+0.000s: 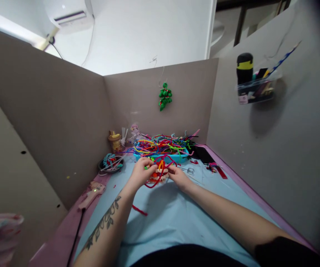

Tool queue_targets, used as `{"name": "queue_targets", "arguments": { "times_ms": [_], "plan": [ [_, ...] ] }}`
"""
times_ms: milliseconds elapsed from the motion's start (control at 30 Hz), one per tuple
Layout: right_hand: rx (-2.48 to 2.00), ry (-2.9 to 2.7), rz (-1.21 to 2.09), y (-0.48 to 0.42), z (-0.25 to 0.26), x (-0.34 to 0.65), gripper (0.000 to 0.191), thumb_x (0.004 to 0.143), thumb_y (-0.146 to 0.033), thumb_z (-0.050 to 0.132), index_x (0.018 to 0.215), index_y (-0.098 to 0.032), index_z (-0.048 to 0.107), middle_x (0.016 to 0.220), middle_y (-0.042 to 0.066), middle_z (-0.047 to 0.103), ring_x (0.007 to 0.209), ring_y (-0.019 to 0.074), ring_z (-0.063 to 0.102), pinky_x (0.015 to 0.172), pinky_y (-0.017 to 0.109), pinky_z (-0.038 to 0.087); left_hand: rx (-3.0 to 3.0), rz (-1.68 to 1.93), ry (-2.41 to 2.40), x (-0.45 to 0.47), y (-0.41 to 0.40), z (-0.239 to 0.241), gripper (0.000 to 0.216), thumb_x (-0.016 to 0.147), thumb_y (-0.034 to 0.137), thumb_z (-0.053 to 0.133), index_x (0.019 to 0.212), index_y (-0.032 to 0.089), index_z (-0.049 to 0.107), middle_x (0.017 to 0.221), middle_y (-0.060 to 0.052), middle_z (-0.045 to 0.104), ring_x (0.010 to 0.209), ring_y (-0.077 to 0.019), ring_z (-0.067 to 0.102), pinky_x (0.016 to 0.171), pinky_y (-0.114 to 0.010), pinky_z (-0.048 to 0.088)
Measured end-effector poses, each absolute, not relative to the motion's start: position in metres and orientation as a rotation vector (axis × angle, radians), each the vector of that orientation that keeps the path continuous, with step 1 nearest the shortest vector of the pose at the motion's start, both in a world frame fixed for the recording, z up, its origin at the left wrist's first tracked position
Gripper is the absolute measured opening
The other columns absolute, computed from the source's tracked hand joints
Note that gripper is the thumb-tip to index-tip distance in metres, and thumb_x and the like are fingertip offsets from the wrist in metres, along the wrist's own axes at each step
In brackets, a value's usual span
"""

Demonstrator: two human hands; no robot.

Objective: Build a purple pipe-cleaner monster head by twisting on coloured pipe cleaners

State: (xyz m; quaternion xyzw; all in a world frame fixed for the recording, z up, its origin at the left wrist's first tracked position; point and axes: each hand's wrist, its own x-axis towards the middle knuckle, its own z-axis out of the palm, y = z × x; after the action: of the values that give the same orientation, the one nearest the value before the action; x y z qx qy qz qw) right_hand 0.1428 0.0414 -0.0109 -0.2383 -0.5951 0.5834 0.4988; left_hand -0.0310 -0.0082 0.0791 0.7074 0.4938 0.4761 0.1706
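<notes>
My left hand [143, 171] and my right hand [179, 176] hold a small craft piece of bent pipe cleaners [161, 172] between them, above the table. It is orange, cream and red, with a bit of green by my left fingers, and long red strands loop out above and below. My left thumb and fingers pinch its left side. On its right edge my right fingertips are closed, partly hidden behind it. A cut piece of red pipe cleaner [139, 210] lies on the blue cloth below my left hand.
Behind my hands a blue tray [173, 158] overflows with colourful pipe cleaners. Scissors [190, 170] lie to the right, near a dark phone-like slab [201, 154]. At left are a dark bowl [112, 170] and a pink glue gun [92, 195]. Grey partitions [137, 96] enclose the table.
</notes>
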Motion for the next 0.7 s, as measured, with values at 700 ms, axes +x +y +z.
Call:
{"name": "queue_targets", "arguments": {
  "times_ms": [700],
  "plan": [
    [-0.468, -1.461, 1.534, 0.030, 0.016, 0.151, 0.030, 0.061, -0.024, 0.076, 0.088, -0.015, 0.065, 0.079, 0.002, 0.066, 0.071, 0.0139, 0.060, 0.069, 0.027, 0.046, 2.327, 1.167, 1.496, -0.021, -0.020, 0.115, 0.014, 0.073, 0.026, 0.056, 0.063, 0.017, 0.060, 0.078, -0.004, 0.061, 0.080, -0.0173, 0.056, 0.074, -0.029, 0.043]
  ]
}}
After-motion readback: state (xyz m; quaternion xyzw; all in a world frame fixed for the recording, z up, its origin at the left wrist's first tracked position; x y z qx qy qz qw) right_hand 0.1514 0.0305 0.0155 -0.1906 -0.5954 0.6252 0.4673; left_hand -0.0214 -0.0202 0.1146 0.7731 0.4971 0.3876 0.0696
